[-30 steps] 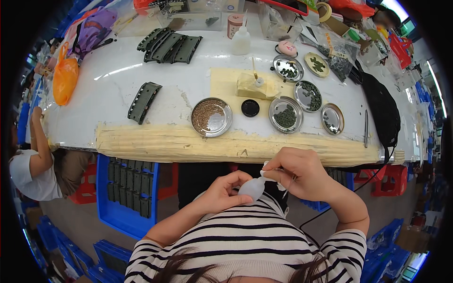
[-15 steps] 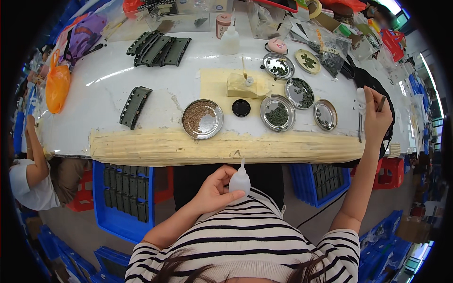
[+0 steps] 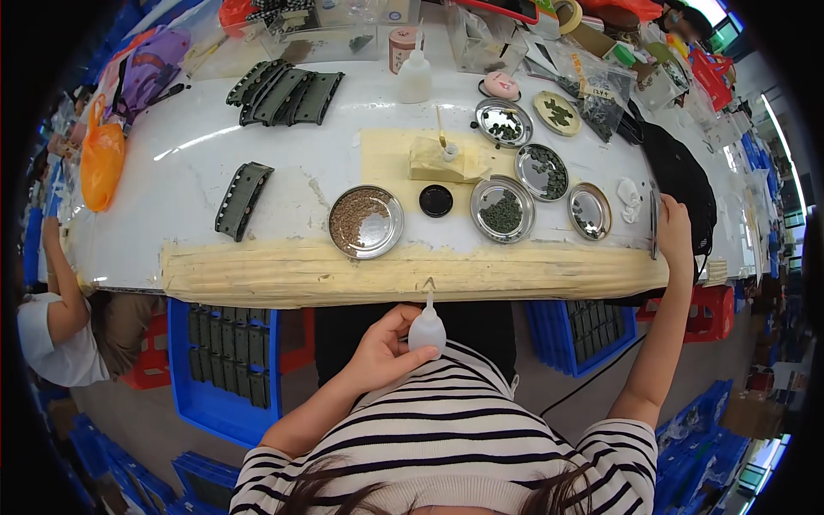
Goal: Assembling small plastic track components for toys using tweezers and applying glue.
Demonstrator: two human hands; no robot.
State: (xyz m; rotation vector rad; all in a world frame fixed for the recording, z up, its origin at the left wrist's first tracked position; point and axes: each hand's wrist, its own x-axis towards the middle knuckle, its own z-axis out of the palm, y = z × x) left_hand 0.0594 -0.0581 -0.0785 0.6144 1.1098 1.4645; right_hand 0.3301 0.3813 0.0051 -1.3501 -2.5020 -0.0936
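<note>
My left hand (image 3: 382, 348) is closed round a white squeeze bottle (image 3: 427, 335), holding it upright just in front of the table's near edge with its thin nozzle up. At the right side of the table, my right hand (image 3: 675, 230) is down with its fingers curled at slim metal tweezers (image 3: 654, 221); the fingertips are partly hidden. A crumpled white tissue (image 3: 629, 200) lies beside the tweezers. Left of it are a small metal dish (image 3: 590, 211) and round metal dishes of dark green bits (image 3: 503, 211) (image 3: 542, 173). A dish of tan granules (image 3: 366, 222) stands farther left.
One dark green curved part (image 3: 244, 202) lies at left, with several more stacked behind (image 3: 287, 93). A tape-covered block (image 3: 446, 160) holds a brush. Another squeeze bottle (image 3: 415, 79) stands at back. Blue crates (image 3: 225, 412) sit below the table. Another person (image 3: 64, 322) sits at far left.
My right hand has come down and nearer from above the table's right side to the tweezers. The white tissue has left it and now lies on the table. My left hand keeps the bottle.
</note>
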